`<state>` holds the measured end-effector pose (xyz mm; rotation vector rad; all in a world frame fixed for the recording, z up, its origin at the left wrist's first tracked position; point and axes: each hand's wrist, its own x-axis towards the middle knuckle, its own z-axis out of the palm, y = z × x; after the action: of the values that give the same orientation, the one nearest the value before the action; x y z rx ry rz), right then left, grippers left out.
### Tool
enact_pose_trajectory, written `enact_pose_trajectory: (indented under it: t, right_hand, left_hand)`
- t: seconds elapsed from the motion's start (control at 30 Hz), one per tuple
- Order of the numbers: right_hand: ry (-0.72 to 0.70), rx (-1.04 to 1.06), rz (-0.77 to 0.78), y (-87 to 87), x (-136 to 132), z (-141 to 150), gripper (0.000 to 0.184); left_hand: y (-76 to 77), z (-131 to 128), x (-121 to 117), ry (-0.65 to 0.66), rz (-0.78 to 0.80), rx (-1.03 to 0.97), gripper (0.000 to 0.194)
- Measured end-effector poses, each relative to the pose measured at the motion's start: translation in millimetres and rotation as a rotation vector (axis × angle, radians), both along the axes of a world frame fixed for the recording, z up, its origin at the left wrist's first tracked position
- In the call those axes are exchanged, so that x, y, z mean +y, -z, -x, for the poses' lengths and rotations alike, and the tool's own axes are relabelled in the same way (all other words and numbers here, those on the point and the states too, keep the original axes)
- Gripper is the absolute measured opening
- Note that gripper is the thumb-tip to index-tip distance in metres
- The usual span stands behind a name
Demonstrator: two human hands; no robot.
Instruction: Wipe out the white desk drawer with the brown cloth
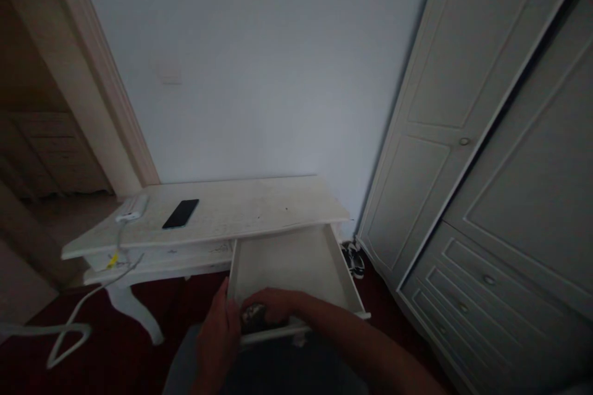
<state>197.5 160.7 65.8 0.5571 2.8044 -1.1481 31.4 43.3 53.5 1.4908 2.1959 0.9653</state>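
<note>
A white drawer [287, 262] is pulled out from the right half of a low white table. At its near left corner, my left hand [218, 327] grips the side wall, the thumb close to the inside. My right hand [273, 304] reaches across into the same corner, fingers curled down over a small dark thing with a pale pattern [252, 316]. Its kind cannot be made out in the dim light, and the fingers cover part of it.
On the white table [250, 203] lie a black phone [181, 214] and a white power strip [133, 207], whose cable [76, 315] hangs off the left end. Dark shoes [354, 259] stand between the table and a white wardrobe [417, 154].
</note>
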Motion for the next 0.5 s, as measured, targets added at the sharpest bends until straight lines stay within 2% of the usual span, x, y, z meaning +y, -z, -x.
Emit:
enact_pose_trajectory:
  t: [0.13,0.27,0.33,0.4,0.5]
  right_hand:
    - [0.095,-0.080,0.083,-20.2,7.7,-46.6,0.063]
    - [0.322,-0.170,0.217,-45.4,9.2,-124.7,0.054]
    - [0.392,-0.178,0.196,-58.7,2.5,-157.0,0.055]
    - [0.403,-0.153,0.126,-68.5,-7.8,-171.9,0.058]
    - [0.320,-0.069,0.010,-71.1,-25.6,-154.4,0.062]
  left_hand:
    - [5.5,4.3,2.1,0.051,-0.013,-0.007,0.068]
    - [13.0,5.1,6.3,0.065,-0.059,0.005,0.065]
    - [15.7,3.4,8.0,0.057,-0.025,0.046,0.066]
    - [16.8,1.4,9.1,0.055,-0.007,0.080,0.069]
    - [14.9,-0.1,9.6,0.056,-0.029,0.067,0.072]
